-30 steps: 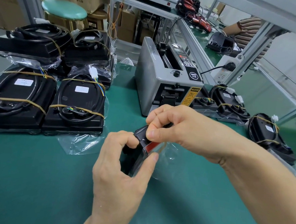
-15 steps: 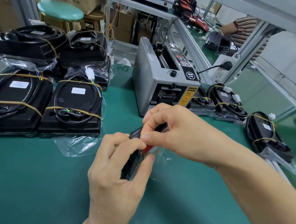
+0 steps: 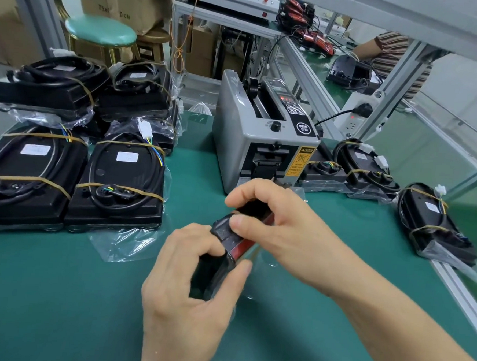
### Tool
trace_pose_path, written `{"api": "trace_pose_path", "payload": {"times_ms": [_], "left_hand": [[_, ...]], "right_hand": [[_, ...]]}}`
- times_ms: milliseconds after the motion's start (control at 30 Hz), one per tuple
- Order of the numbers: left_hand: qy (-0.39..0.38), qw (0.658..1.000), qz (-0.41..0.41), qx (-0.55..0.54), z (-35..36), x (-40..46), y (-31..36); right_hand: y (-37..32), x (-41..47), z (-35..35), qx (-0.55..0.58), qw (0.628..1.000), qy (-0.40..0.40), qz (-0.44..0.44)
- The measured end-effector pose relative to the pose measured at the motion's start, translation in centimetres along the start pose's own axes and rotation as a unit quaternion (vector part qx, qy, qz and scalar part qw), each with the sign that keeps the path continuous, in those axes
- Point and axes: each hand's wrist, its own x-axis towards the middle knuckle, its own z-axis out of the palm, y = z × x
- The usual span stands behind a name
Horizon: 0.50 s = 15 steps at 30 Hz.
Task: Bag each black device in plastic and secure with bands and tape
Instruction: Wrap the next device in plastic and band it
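1. Sitting far left: stacked bagged devices (image 3: 72, 181), already banded, with loose plastic tails trailing toward the middle of the green mat (image 3: 57, 295). Risking a snag if the work drifts that way.
2. Gripping from below: left hand (image 3: 188, 297), fingers and thumb curled round the lower end of the small black device (image 3: 225, 235), held above the mat at centre. Risking a slip, since the clear plastic bag (image 3: 262, 268) looks slick under the thumb.
3. Pinching from above: right hand (image 3: 273, 224), fingertips closed on the device's upper end. Likely seating the bag or a band; cannot tell which. Risking a wrinkle or a torn film if pulled hard against the left grip.
4. Standing just behind the hands: tape dispenser (image 3: 262, 142), its outlet facing them. Leaving little room forward; knuckles possibly knocking it.
5. Lying right: more banded devices (image 3: 435, 223), the last one near the table's metal edge rail (image 3: 462, 294). Risking a push off the side.
6. Offering open room: bare mat toward the near edge, below both wrists.
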Motion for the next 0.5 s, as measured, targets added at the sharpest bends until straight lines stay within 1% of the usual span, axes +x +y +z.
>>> {"api": "trace_pose_path", "payload": {"times_ms": [67, 167, 267, 333, 400, 433, 467, 500], "left_hand": [[-0.009, 1.0, -0.009, 0.013, -0.1, 0.2, 0.3], [-0.032, 0.998, 0.012, 0.061, -0.2, 0.5, 0.6], [-0.059, 0.994, 0.008, 0.088, -0.3, 0.8, 1.0], [-0.083, 0.99, 0.025, 0.114, -0.5, 1.2, 1.1], [-0.115, 0.988, 0.023, 0.101, -1.5, 2.1, 0.7], [-0.133, 0.988, 0.002, 0.077, -2.4, 2.8, 0.5], [-0.149, 0.987, -0.018, 0.059, -3.5, 3.6, 0.2], [-0.166, 0.984, -0.024, 0.052, -4.7, 4.1, -0.1]], "right_hand": [[0.3, -0.1, -0.1, 0.021, 1.0, 0.014, 0.0], [0.6, -0.2, -0.1, 0.038, 0.999, 0.004, -0.015], [1.3, -0.4, 0.2, 0.005, 0.999, 0.009, -0.052], [1.4, -0.5, 0.4, -0.002, 0.996, 0.009, -0.086], [2.2, -0.5, -0.5, 0.025, 0.992, 0.036, -0.122], [2.8, -0.6, -1.5, 0.027, 0.99, 0.058, -0.127], [3.5, -0.6, -2.6, 0.016, 0.991, 0.066, -0.116], [4.3, -0.8, -3.6, 0.0, 0.994, 0.054, -0.09]]}}
